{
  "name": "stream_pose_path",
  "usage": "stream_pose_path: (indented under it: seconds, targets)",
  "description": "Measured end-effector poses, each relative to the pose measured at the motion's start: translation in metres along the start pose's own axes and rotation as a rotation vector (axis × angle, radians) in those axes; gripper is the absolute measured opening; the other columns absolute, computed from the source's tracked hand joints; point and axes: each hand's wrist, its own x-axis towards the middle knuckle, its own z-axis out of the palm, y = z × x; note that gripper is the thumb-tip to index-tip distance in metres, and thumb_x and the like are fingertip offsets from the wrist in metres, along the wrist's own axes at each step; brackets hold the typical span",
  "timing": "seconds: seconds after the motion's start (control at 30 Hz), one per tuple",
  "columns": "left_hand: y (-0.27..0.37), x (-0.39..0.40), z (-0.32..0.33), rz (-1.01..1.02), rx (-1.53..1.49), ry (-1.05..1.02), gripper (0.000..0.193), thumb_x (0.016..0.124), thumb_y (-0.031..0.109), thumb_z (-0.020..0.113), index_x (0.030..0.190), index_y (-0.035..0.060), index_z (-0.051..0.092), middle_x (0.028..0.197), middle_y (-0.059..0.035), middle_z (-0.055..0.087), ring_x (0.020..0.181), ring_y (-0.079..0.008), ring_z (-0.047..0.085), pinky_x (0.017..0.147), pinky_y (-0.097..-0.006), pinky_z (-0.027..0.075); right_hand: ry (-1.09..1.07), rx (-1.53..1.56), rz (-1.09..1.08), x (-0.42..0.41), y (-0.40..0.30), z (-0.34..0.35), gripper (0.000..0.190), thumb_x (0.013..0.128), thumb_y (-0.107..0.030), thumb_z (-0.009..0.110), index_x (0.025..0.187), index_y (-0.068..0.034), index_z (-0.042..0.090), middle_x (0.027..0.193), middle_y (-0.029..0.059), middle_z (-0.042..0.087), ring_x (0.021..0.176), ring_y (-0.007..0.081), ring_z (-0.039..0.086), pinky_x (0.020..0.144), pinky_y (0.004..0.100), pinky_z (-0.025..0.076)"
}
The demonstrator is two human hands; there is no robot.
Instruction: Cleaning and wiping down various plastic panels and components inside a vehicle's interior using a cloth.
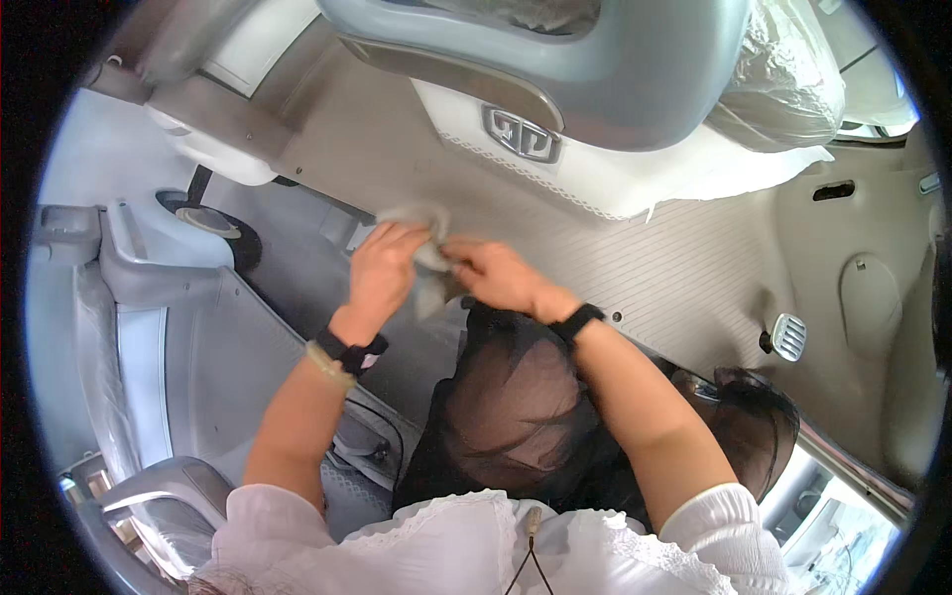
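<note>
My left hand (383,268) and my right hand (494,271) are close together in front of me, both on a pale, crumpled cloth (428,256). The cloth is blurred; part of it hangs down between the hands. My left fingers pinch its upper left part, and my right fingers grip its right side. Both wrists wear dark bands, the left one also a pale bracelet. Beneath the hands lies the vehicle's grey floor, with my knee under a sheer black skirt (513,401) just behind them.
A grey seat armrest or side panel (632,89) overhangs the ribbed beige floor (632,260) ahead. A metal foot pedal (788,337) stands at the right. Grey seat parts (216,357) and plastic-covered trim (104,357) are at the left; a plastic-wrapped seat (788,82) is at the upper right.
</note>
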Motion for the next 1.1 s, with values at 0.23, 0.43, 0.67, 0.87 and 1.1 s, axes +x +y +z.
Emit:
stream_pose_path:
  seconds: [0.23,0.43,0.67,0.87,1.1]
  targets:
    - [0.049,0.06,0.096,0.378,-0.194,-0.046,0.038,0.073,-0.005,0.048,0.106,0.0066,0.063,0.115,-0.0049,0.06,0.109,-0.0263,0.054,0.091,-0.0361,0.046,0.22,-0.576,0.085,-0.086,0.012,-0.067,0.043,0.075,-0.001,0.054,0.116,0.006,0.05,0.123,0.0234,0.048,0.116,0.0379,0.046,0.098,0.0414,0.04]
    - [0.031,0.077,0.113,0.46,-0.167,-0.159,0.039,0.076,-0.001,0.051,0.112,0.0093,0.061,0.119,-0.0005,0.058,0.112,-0.0237,0.05,0.094,-0.034,0.046,0.222,-0.712,0.172,-0.082,0.044,-0.043,0.051,0.075,-0.003,0.054,0.124,0.007,0.043,0.131,0.0268,0.04,0.122,0.0415,0.039,0.104,0.0436,0.033]
    - [-0.05,0.056,0.075,0.074,0.141,-0.167,0.042,0.075,-0.004,0.049,0.114,0.0079,0.058,0.124,-0.0065,0.054,0.112,-0.0332,0.047,0.094,-0.0384,0.044,0.042,-0.551,0.009,0.013,0.044,-0.018,0.059,0.076,-0.005,0.053,0.132,0.003,0.037,0.14,0.0233,0.034,0.132,0.0372,0.029,0.109,0.0444,0.026]
    - [-0.058,-0.02,0.033,-0.239,0.338,-0.184,0.024,0.07,-0.004,0.053,0.09,0.0018,0.065,0.105,-0.0113,0.06,0.099,-0.0331,0.052,0.087,-0.0393,0.045,-0.652,-0.244,-0.182,0.074,0.037,0.041,0.053,0.075,-0.016,0.06,0.124,0.001,0.048,0.117,0.0247,0.054,0.11,0.0369,0.052,0.091,0.0429,0.042]
    - [-0.012,-0.011,0.0,-0.077,0.006,0.035,0.035,0.067,-0.006,0.049,0.096,0.0037,0.066,0.107,-0.0106,0.062,0.099,-0.0341,0.053,0.087,-0.0413,0.045,-0.189,0.199,0.119,0.006,0.005,-0.006,0.026,0.08,-0.017,0.057,0.1,-0.002,0.062,0.094,0.022,0.064,0.089,0.0372,0.061,0.077,0.0421,0.048]
